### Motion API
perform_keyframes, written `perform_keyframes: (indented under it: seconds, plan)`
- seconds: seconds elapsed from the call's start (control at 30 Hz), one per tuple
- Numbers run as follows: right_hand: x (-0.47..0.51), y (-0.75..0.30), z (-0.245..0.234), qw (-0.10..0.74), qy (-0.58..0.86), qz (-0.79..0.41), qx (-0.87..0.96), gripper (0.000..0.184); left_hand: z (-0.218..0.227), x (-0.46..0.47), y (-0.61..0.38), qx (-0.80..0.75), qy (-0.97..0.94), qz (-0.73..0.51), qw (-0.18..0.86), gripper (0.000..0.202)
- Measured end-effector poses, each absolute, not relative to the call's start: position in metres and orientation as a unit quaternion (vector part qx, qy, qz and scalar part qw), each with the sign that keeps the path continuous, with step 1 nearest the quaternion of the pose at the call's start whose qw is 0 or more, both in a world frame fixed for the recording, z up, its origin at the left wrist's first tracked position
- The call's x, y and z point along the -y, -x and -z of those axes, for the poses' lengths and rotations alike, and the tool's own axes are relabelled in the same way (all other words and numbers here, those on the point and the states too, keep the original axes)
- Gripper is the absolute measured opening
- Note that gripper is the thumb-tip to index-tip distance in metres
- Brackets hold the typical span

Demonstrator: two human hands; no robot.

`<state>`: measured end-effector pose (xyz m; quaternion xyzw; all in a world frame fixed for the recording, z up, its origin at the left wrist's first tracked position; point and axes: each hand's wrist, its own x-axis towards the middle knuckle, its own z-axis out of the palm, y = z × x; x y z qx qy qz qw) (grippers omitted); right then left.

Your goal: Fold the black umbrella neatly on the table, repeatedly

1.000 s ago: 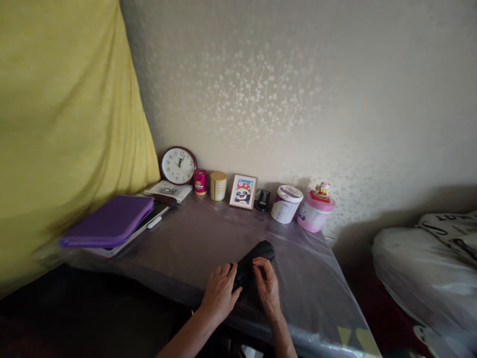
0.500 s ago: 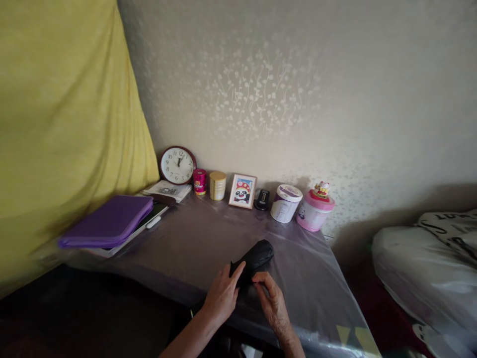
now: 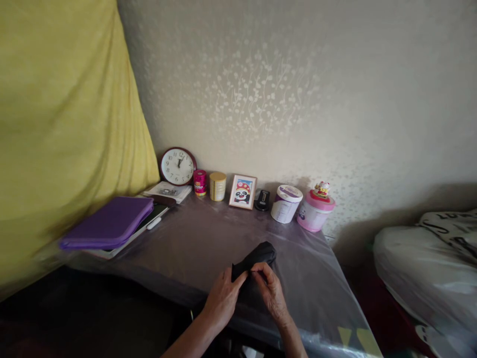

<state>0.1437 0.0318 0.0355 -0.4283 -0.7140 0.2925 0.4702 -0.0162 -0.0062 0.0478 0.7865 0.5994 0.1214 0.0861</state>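
A small black cloth pouch [image 3: 255, 256] lies on the plastic-covered table [image 3: 194, 243], near its front edge. My left hand [image 3: 222, 300] rests against the pouch's near left end, fingers together and pressed on the black fabric. My right hand [image 3: 271, 292] is just to the right, its fingertips pinching the pouch's near edge. The part of the pouch under both hands is hidden.
Along the wall stand a round clock [image 3: 178, 166], a red tin [image 3: 199, 182], a gold tin [image 3: 218, 186], a framed panda picture [image 3: 243, 192], a white tub [image 3: 285, 203] and a pink container [image 3: 315, 210]. A purple case [image 3: 109, 223] lies left. Yellow curtain [image 3: 59, 124] left, bedding [image 3: 428, 278] right.
My right hand drew back and then came forward again to pinch the pouch's edge. My left hand shifted slightly along the near end. The pouch stayed in place.
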Motion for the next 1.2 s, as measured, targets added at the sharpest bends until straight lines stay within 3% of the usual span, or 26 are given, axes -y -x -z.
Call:
perform_keyframes:
  seconds: [0.3, 0.5, 0.63, 0.73, 0.93, 1.2]
  plan:
    - [-0.052, -0.125, -0.045, 0.418, 0.472, -0.224, 0.743, 0.012, -0.039, 0.006, 0.017, -0.600, -0.788, -0.118, 0.072, 0.057]
    - [-0.061, -0.125, -0.041, 0.385, 0.524, -0.217, 0.728, 0.012, -0.036, 0.007, 0.015, -0.605, -0.782, -0.125, 0.073, 0.072]
    - [-0.062, -0.122, -0.045, 0.378, 0.497, -0.209, 0.752, 0.015, -0.033, 0.005, 0.017, -0.604, -0.774, -0.156, 0.106, 0.067]
    - [-0.062, -0.124, -0.046, 0.421, 0.484, -0.247, 0.726, 0.018, -0.032, 0.003, 0.021, -0.601, -0.768, -0.178, 0.132, 0.063]
    - [-0.049, -0.159, -0.030, 0.553, 0.555, -0.354, 0.509, 0.035, -0.034, 0.004, 0.038, -0.600, -0.757, -0.198, 0.163, 0.057]
    - [-0.035, -0.153, -0.024, 0.553, 0.555, -0.356, 0.510, 0.033, -0.017, 0.006, 0.040, -0.576, -0.769, -0.264, 0.083, 0.058]
